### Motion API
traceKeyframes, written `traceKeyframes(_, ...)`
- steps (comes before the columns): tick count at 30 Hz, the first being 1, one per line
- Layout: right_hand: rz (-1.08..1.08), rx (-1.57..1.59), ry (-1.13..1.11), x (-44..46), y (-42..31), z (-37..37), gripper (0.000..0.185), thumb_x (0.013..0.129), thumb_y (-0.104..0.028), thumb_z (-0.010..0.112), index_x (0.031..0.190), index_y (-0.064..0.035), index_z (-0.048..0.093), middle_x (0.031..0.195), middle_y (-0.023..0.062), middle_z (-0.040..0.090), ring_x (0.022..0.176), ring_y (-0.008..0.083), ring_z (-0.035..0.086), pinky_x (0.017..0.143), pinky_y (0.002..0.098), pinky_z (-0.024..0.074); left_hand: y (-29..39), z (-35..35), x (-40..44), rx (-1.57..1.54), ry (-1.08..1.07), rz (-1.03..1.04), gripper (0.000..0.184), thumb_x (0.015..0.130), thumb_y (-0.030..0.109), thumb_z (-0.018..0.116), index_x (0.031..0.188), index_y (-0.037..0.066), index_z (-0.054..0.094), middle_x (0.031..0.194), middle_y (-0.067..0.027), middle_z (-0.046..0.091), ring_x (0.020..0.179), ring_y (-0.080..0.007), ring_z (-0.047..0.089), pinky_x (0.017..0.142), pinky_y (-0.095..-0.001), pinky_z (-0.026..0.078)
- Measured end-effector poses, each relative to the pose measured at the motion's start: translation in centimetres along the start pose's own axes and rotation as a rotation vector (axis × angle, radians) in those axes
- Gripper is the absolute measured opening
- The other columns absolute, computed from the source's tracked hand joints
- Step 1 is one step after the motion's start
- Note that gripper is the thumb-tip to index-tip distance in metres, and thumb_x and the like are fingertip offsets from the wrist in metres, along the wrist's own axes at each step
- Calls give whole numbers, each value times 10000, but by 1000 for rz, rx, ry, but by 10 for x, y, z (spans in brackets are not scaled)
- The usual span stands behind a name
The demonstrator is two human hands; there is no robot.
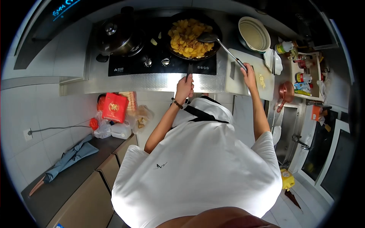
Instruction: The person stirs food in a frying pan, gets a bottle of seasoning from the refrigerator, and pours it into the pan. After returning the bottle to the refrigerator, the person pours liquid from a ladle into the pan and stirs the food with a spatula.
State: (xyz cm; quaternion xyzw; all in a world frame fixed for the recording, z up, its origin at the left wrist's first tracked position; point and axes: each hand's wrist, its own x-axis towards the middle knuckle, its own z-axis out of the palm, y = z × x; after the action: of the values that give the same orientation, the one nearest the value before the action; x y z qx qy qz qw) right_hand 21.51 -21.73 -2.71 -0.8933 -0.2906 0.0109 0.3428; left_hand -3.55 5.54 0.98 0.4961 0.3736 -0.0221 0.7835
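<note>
My left hand (184,88) is closed around the black handle of a frying pan (218,36) on the stove's right side. Sliced yellow potatoes (187,36) fill much of the pan. In my right hand (249,75) is the handle of a metal cooking spatula (232,55). Its dark head (207,37) lies at the right edge of the potatoes, over the pan. Below my right forearm and beside it is a white cutting board (236,84), with chopped pale bits (261,80) that look like garlic. A knife lies partly hidden on the board's left part.
A lidded dark pot (118,40) stands on the left burner. Two pale scraps lie on the black stovetop (129,69). At right are a colander (254,33), a white dish (273,62), a copper-coloured pan (286,92) and a seasoning rack (317,76). A folded umbrella (72,156) rests on the left counter.
</note>
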Motion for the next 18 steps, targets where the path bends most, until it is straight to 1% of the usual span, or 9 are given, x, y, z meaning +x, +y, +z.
traceKeyframes(2,10,58,24,0,-4,-1,290,946,-236,618,1142,-25,576,909,155,602,800,275,585,730,372,461,1,-3,-1,1,-13,-5,367,1015,411,497,911,60,520,640,14,468,425,-57,396,355,-226,324)
traceKeyframes(4,133,93,-4,8,-34,-18,283,939,-243,630,1084,-1,609,797,190,630,728,321,618,673,394,471,-1,-4,2,-17,-26,-23,368,1014,415,499,913,62,518,643,14,471,426,-58,397,356,-228,327)
traceKeyframes(5,130,98,1,18,-50,-26,283,939,-243,630,1084,-1,609,797,190,630,728,321,618,673,394,471,-4,-5,3,-13,-30,-16,367,1015,418,497,916,65,513,647,13,473,427,-59,399,357,-230,331)
traceKeyframes(7,170,49,-38,37,-84,-46,314,938,-284,619,989,25,647,712,219,626,672,374,618,657,418,479,-2,-4,4,-8,-31,-20,366,1015,419,496,918,66,510,649,13,473,427,-60,400,358,-230,332)
traceKeyframes(8,173,52,-36,49,-98,-54,314,938,-284,619,989,25,647,712,219,626,672,374,618,657,418,479,-3,-3,4,-9,-33,-29,365,1016,420,494,920,68,507,650,13,474,428,-60,401,358,-230,333)
traceKeyframes(10,-51,-157,50,78,-124,-66,373,938,-323,595,906,41,666,739,262,633,734,427,635,690,460,487,-5,-3,4,-3,-39,-21,364,1016,420,492,921,69,504,651,13,473,432,-61,405,360,-230,334)
traceKeyframes(12,15,-232,14,102,-160,-74,386,933,-319,572,880,51,668,821,290,644,815,468,631,740,496,494,-5,-3,4,-8,-44,-20,362,1016,419,493,921,70,503,651,13,474,433,-60,405,361,-229,334)
traceKeyframes(16,-32,-498,-106,154,-207,-74,320,899,-251,565,922,46,681,897,280,668,883,447,648,831,494,517,-7,-2,4,-26,-37,10,368,1014,418,499,921,63,507,651,14,474,435,-57,402,360,-228,321)
traceKeyframes(18,-54,-480,-62,174,-228,-67,280,868,-214,588,886,44,693,911,276,672,894,434,654,836,493,520,-10,0,5,-41,-22,26,392,1011,414,496,915,35,528,634,9,473,418,-70,409,347,-241,328)
